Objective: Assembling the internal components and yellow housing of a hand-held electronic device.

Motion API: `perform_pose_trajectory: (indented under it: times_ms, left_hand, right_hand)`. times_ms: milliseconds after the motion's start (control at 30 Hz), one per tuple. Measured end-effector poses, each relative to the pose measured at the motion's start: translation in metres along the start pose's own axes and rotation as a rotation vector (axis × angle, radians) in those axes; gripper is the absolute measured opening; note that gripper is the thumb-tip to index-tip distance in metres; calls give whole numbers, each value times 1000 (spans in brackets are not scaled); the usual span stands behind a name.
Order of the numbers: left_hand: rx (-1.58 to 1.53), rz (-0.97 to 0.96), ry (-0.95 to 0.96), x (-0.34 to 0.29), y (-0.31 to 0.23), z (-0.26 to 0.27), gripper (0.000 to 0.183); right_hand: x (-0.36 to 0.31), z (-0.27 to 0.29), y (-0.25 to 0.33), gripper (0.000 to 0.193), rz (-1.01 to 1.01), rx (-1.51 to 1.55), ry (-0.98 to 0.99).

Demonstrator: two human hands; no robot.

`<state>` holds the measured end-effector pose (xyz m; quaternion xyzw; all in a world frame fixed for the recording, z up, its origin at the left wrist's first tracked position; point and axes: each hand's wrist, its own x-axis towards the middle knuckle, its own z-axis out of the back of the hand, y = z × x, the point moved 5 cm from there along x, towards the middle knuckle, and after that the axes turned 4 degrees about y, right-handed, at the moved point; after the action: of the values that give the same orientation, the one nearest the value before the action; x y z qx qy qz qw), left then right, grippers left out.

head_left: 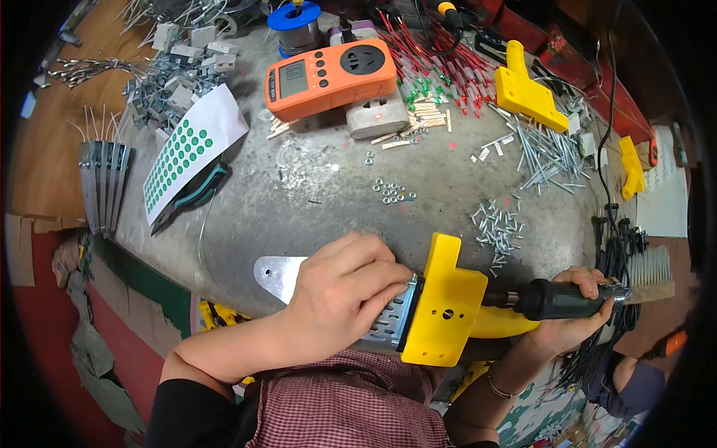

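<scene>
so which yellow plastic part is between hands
The yellow plastic part beside the slotted silver metal casing; the broad yellow part and curved yellow part, upper right, lie apart.

The scuffed grey desk carries loose nuts, a heap of short screws, a spread of long screws, pale sticks and 1 blue-ended spool

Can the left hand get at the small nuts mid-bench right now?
Probably yes: the left hand is close to the nuts, with only bare bench between. Its fingers are at the perforated metal part, though, so they would likely have to leave that first.
</scene>
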<state>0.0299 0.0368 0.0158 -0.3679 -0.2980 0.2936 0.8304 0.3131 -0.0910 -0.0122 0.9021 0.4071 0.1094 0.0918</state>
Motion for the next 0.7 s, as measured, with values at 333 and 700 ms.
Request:
perform_pose_trajectory:
  times_ms: [333,700]
  left_hand:
    - [-138,19,63,4,6,-2,16]
    - [-134,19,71,8,5,-2,14]
  right_hand:
    - [0,0,1,28,8,-109,-29]
    - [1,1,4,29,51,-96,34]
